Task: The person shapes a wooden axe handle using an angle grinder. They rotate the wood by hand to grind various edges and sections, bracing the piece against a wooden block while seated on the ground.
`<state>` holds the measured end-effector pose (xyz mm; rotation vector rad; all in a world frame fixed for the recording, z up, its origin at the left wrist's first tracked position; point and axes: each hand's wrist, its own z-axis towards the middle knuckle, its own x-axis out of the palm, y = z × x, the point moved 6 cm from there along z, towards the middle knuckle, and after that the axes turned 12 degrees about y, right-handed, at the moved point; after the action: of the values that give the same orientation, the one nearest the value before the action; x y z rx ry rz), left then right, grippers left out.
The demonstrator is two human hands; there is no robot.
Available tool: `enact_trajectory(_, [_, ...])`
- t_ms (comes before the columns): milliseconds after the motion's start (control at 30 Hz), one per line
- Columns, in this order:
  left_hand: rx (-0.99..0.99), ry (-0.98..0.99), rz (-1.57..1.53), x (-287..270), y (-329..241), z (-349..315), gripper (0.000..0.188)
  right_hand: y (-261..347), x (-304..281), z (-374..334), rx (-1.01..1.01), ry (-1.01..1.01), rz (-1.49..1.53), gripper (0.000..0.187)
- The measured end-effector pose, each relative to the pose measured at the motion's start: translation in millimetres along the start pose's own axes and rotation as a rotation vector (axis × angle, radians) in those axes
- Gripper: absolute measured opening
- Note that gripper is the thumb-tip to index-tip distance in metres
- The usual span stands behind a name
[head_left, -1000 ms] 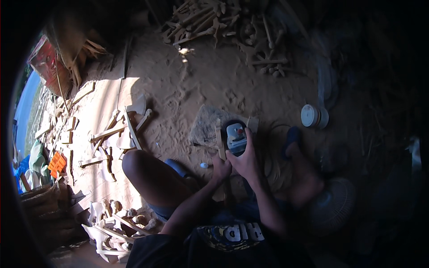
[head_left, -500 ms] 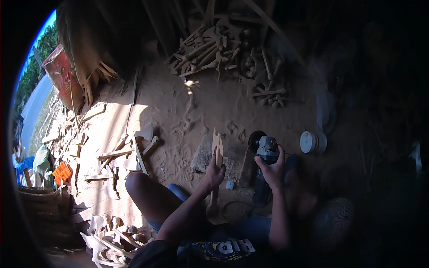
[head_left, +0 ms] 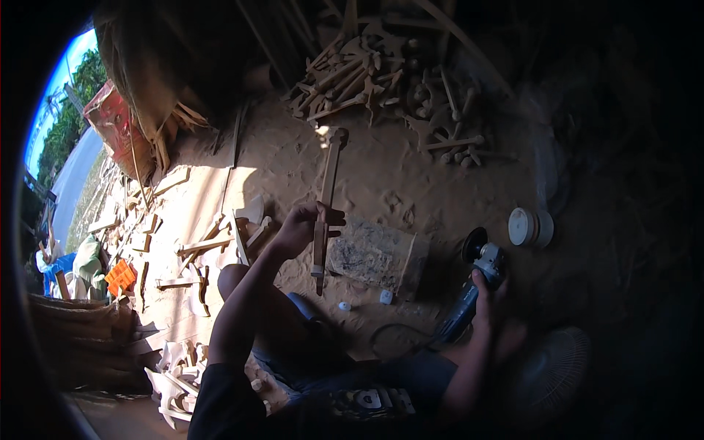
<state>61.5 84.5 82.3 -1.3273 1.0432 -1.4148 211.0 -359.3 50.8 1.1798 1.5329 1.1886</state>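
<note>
My left hand (head_left: 295, 229) holds a long carved wooden piece (head_left: 332, 172) near its lower half. The piece stands nearly upright in view, its knobbed end pointing away from me and its narrow end toward my lap. Some of the fingers stretch out past it. Off to the right, my right hand (head_left: 485, 299) is wrapped round an angle grinder (head_left: 460, 314), its dark disc (head_left: 474, 244) at the far end. Between the two hands, a flat rough slab (head_left: 367, 257) lies on the sandy ground. Two small white objects (head_left: 386, 297) rest just this side of it.
Piles of wooden pieces lie at the far side (head_left: 359, 73) and near left (head_left: 176, 381). More loose pieces (head_left: 205, 246) are scattered in sunlight. A white round container (head_left: 522, 226) stands right; an orange object (head_left: 121, 278) lies left. A fan-like grille (head_left: 554, 367) shows dimly, near right.
The wooden piece has been turned end for end and raised up and left by my left hand. My right hand and the grinder have shifted right and nearer, away from the slab.
</note>
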Motion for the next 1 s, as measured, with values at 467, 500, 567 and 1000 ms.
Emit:
enact_trajectory(467, [0.044, -0.307, 0.323, 2.0, 69.8, 15.2, 0.026, 10.6, 37.3, -19.7, -0.138, 0.219, 0.02, 0.084])
enact_trajectory(500, [0.14, -0.248, 0.018, -2.0, 62.3, 17.9, 0.024, 15.8, 44.4, -22.7, -0.116, 0.257, 0.031, 0.083])
enact_trajectory(567, [0.234, -0.184, -0.312, 10.7, 35.0, 30.4, 0.025, 21.3, 49.6, -27.7, -0.091, 0.287, 0.019, 0.082])
enact_trajectory(1000, [-0.022, -0.714, -0.237, -41.6, 97.2, 57.2, 0.018, 32.2, 144.4, -71.5, -0.383, 0.376, -0.34, 0.092])
